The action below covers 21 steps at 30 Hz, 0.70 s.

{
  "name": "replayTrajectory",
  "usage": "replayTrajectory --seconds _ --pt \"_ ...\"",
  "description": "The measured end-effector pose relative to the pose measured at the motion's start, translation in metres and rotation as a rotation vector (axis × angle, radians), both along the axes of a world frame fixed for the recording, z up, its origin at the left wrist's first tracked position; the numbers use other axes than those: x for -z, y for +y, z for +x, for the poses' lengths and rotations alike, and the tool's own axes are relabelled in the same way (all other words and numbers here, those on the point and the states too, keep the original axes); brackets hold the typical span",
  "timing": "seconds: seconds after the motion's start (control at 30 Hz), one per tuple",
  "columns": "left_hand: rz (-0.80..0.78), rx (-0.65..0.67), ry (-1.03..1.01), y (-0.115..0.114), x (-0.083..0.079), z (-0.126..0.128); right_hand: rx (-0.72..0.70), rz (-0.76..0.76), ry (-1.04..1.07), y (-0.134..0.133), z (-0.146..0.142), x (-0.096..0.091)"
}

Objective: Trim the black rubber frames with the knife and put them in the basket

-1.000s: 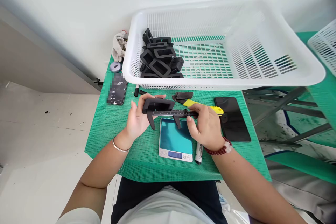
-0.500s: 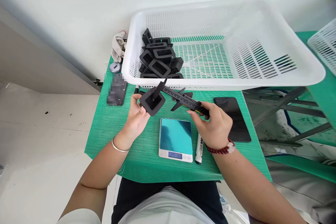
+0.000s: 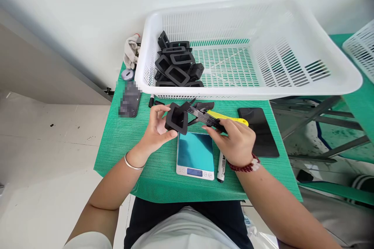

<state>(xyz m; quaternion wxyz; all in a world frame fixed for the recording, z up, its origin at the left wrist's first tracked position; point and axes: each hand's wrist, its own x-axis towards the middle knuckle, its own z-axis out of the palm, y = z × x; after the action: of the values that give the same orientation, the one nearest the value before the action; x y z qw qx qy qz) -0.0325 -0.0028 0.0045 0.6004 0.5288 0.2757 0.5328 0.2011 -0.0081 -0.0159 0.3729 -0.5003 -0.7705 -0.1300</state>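
Note:
My left hand (image 3: 156, 130) grips a black rectangular frame-shaped part (image 3: 183, 127) by its edge, its hollow opening turned toward me. In my right hand (image 3: 238, 140) is a black caliper (image 3: 206, 116), pointing up and left. The caliper's jaws reach into the opening of the part; whether they touch its walls I cannot tell. Below the two hands lies a small digital scale (image 3: 195, 151) with nothing on its plate. A yellow-handled tool (image 3: 233, 119) rests on the table behind my right hand, partly hidden by it.
A large white basket (image 3: 248, 92) stands at the back, with several similar black parts (image 3: 177, 74) at its left end. Around me on the green cloth (image 3: 122, 144) are a white marker (image 3: 221, 169), a dark phone (image 3: 265, 136), another phone (image 3: 134, 103) and a glove (image 3: 130, 52).
My left hand has turned the black part and brought it slightly right. The caliper's jaw end has shifted right and down, and the yellow handle has come into view.

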Motion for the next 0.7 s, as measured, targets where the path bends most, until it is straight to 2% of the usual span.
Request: replayTrajectory --seconds 0.1,0.17,0.37,0.6,0.7 --pt "0.010 0.020 0.016 -0.0003 0.0009 0.0009 -0.069 -0.001 -0.002 -0.0003 -0.0018 -0.0010" --pt "-0.011 -0.018 0.016 -0.0004 0.0013 0.0015 -0.094 -0.005 0.016 -0.0003 -0.0043 -0.0028" --pt "-0.060 -0.116 -0.036 0.0015 0.0002 -0.0001 -0.019 -0.110 0.026 0.0014 -0.0071 -0.0085" --pt "-0.058 -0.118 -0.008 0.0004 -0.0007 0.0000 0.067 -0.078 0.065 0.0000 -0.0018 -0.0011" --pt "-0.024 -0.121 0.016 -0.0003 -0.0003 0.0011 0.101 -0.009 0.075 -0.0007 0.0001 -0.0001"
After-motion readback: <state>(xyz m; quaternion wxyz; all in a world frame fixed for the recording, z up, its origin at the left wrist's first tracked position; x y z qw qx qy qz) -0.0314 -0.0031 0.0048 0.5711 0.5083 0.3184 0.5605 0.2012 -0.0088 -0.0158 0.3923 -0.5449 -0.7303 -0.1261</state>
